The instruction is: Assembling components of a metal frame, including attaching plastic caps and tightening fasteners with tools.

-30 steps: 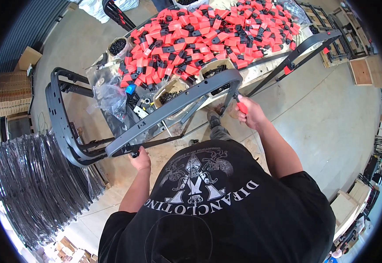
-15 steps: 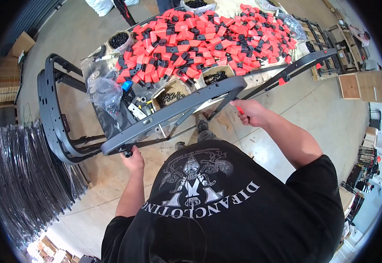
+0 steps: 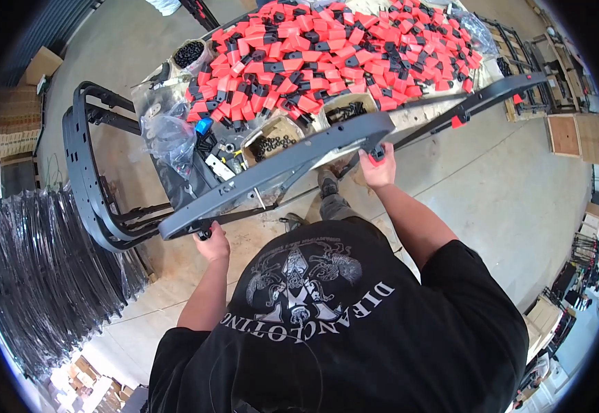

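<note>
Dark frame [image 3: 279, 165]; left hand [image 3: 215, 245] gripping black part [image 3: 204, 234] at its left end, right hand [image 3: 380, 171] gripping red-and-black piece [image 3: 376, 155].

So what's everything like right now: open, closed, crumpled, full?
Left grip: closed on a black part
Right grip: closed on a red-and-black part
Grey frame: near bar above the floor
Clear bag: crumpled
Box of black rings: open, partly filled
Red-and-black pieces: heaped loose
Black bundle: plastic-wrapped
</note>
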Available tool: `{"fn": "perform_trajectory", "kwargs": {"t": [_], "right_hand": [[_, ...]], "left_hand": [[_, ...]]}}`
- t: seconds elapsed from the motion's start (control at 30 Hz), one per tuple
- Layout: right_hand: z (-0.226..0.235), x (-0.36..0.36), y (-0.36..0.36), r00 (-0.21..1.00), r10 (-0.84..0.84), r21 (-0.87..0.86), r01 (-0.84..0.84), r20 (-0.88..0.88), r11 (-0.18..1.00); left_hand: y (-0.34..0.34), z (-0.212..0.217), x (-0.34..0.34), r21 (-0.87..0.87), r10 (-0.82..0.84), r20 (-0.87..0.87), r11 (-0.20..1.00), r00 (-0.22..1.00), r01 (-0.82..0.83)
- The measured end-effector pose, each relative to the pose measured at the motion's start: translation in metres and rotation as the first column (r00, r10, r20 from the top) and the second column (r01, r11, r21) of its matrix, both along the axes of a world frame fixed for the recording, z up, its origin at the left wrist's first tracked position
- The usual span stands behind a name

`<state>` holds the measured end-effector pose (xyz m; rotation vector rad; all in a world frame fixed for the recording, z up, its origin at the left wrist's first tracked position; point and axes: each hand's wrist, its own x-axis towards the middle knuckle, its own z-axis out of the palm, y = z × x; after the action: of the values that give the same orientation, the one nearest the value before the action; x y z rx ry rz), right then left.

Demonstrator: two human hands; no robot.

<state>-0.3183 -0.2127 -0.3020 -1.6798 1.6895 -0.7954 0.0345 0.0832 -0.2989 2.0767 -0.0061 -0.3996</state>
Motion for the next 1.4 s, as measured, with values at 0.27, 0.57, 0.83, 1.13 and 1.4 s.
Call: {"fn": "perform_trajectory", "kwargs": {"t": [0.27,0.57,0.83,1.13,1.4], "right_hand": [[0.002,-0.025,-0.008,0.967,0.252,0.196,-0.253,0.03,0.948],[-0.017,-0.012,-0.008,0.982,0.141,0.066,-0.15,0.123,0.986],[-0.012,-0.003,-0.016,0.99,0.13,0.075,-0.133,0.051,0.988],[0.165,-0.005,0.033,0.97,0.243,0.094,-0.241,-0.011,0.966],[0.331,0.211,0.048,0.427,0.904,-0.466,-0.797,0.016,0.384]], "left_hand": [[0.011,-0.005,0.001,-0.038,0.039,-0.095,0.998,0.995,-0.043],[0.015,0.0,0.001,-0.005,0.012,-0.099,1.0,0.995,-0.013],[0.012,-0.005,0.001,-0.002,0.034,-0.033,0.999,0.999,-0.034],[0.013,0.012,-0.016,-0.089,0.052,-0.089,0.994,0.995,-0.06],[0.029,-0.01,-0.005,0.144,0.025,0.177,0.988,0.984,-0.051]]}}
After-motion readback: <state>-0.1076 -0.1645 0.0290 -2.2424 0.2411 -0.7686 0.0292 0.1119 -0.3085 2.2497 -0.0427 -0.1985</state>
